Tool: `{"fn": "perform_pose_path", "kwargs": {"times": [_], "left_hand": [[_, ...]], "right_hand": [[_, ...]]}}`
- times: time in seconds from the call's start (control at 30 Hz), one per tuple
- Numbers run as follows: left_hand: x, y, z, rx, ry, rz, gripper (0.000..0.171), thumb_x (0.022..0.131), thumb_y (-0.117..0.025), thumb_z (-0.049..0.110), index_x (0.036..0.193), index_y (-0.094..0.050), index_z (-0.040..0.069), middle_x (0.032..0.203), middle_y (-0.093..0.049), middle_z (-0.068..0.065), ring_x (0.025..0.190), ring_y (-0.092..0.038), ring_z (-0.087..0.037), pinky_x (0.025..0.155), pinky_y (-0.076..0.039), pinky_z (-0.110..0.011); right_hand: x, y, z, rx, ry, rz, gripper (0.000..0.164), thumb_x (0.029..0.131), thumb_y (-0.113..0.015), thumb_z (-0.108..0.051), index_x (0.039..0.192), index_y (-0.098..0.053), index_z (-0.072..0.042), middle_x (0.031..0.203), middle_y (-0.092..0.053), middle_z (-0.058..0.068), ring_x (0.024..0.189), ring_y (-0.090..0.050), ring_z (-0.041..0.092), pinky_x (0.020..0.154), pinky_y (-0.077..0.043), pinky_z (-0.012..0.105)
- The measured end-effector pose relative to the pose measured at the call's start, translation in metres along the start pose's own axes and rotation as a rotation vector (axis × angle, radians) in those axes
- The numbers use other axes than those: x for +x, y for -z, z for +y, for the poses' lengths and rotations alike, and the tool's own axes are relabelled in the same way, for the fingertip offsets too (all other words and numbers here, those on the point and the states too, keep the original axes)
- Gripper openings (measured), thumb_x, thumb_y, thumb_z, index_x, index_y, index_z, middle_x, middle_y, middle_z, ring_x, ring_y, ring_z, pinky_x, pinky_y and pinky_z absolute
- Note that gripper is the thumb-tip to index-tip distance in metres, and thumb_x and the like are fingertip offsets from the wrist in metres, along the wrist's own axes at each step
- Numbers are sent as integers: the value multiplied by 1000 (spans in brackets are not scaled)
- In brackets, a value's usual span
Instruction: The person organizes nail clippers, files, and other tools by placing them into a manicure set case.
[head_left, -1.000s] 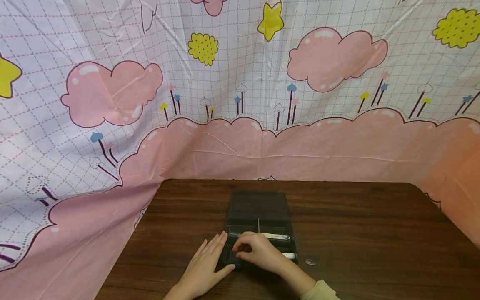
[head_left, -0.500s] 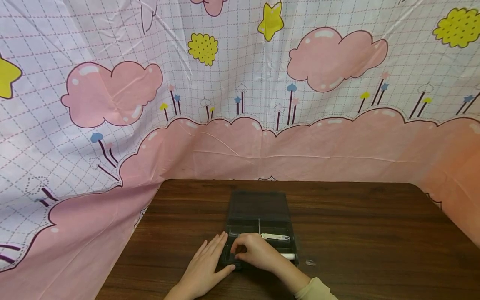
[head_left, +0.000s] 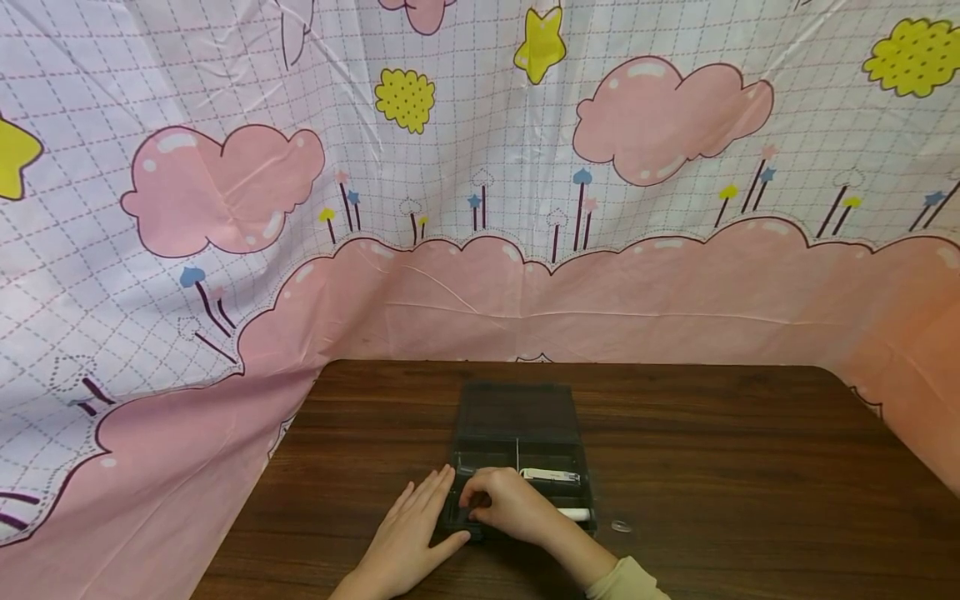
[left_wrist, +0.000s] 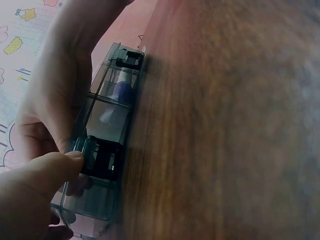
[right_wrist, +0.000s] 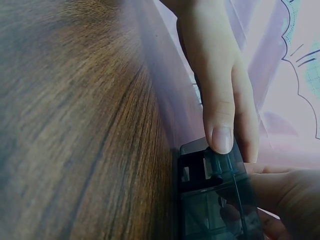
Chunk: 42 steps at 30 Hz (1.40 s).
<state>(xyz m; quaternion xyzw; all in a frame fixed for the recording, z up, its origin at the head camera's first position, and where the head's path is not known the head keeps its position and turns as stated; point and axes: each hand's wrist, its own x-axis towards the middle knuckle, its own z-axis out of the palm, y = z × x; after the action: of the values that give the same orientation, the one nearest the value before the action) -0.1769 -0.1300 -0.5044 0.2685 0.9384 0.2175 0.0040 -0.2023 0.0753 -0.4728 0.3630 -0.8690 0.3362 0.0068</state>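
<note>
A dark see-through plastic compartment box [head_left: 517,412] lies on the table with its lid tipped back. My left hand [head_left: 408,529] rests along its left side, fingers straight, the thumb on the front edge by a black latch [left_wrist: 102,157]. With fingers bent, my right hand [head_left: 510,504] reaches into the front left compartment; its fingertips show dimly through the front wall, and whether they pinch something is hidden. Beside that hand lie a slim pale item [head_left: 551,475] with small print, in the middle row, and a white stick-like piece [head_left: 575,514] in the front row.
A small clear oval piece [head_left: 621,526] lies on the brown wooden table [head_left: 712,450] right of the box. A pink and white patterned cloth [head_left: 480,292] hangs behind the table and along its sides.
My right hand has shifted slightly left and nearer within the front compartment, uncovering more of the white stick-like piece. My left hand stays in place.
</note>
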Motion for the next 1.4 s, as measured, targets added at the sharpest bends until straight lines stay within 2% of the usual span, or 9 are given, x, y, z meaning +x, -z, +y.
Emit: {"fn": "perform_pose_path", "kwargs": {"times": [0.37, 0.67, 0.87, 1.03, 1.2, 1.4], "left_hand": [[0, 0, 0, 5, 0, 5, 88, 89, -44, 68, 154, -20, 13, 158, -18, -2, 143, -19, -22, 113, -15, -54], [-1, -1, -1, 16, -7, 11, 88, 90, -44, 67, 154, -19, 12, 158, -18, -3, 143, -19, -23, 113, -14, -54], [-1, -1, -1, 21, -12, 13, 87, 90, -44, 66, 154, -18, 13, 158, -17, -3, 143, -20, -24, 113, -15, -54], [-1, -1, 0, 22, -19, 20, 87, 90, -44, 65, 154, -18, 12, 158, -18, -4, 143, -20, -24, 113, -16, -54], [-1, -2, 0, 24, -20, 22, 86, 91, -45, 64, 154, -18, 12, 158, -18, -5, 143, -20, -24, 113, -17, -54], [0, -2, 0, 22, -22, 24, 86, 91, -45, 64, 154, -18, 12, 158, -18, -4, 143, -20, -24, 113, -17, -54]], "right_hand": [[-1, 0, 0, 23, 1, 7, 18, 78, -75, 3, 92, -72, -7, 92, -68, -3, 82, -63, 4, 71, -51, 14], [-7, 7, 0, 145, -11, 38, 16, 82, -72, 2, 95, -71, -6, 95, -67, -3, 87, -65, 9, 75, -53, 19], [-17, 15, 1, 177, -1, 60, 17, 82, -72, 2, 98, -70, -4, 99, -66, -1, 90, -65, 10, 78, -53, 21], [-32, 29, 1, 205, 7, 88, 18, 83, -72, -1, 100, -70, -5, 99, -66, -2, 89, -64, 12, 78, -55, 24], [-55, 49, 7, 254, 31, 169, 18, 83, -73, -4, 100, -69, -9, 100, -66, 3, 89, -66, 21, 78, -56, 30], [-91, 74, 21, 304, -39, 279, 16, 83, -74, -14, 99, -69, -12, 100, -67, 4, 89, -66, 23, 76, -57, 33]]}}
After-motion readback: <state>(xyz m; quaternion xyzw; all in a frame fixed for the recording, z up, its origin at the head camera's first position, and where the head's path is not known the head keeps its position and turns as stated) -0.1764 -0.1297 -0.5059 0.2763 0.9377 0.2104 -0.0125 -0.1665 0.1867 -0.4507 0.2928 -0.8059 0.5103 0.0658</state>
